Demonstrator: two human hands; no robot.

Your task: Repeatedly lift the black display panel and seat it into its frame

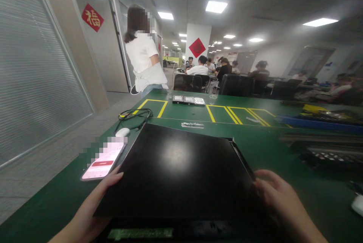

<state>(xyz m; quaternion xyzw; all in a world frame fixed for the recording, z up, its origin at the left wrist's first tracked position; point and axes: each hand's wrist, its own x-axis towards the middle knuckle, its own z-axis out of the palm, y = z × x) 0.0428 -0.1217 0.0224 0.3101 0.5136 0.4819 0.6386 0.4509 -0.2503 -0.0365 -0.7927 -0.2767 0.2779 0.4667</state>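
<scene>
Head view: left hand (93, 205) and right hand (279, 201) grip glossy flat black panel (178, 171).

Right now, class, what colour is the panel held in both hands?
Glossy black panel, clearest in the head view.

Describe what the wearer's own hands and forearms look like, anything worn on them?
Both are bare. The left hand and the right hand carry no gloves, and no rings, watch or bracelet show. The forearms leading down to the bottom edge of the picture are uncovered too, with no sleeve or cuff in sight. The view is somewhat blurred, so fine details such as nails cannot be made out.
</scene>
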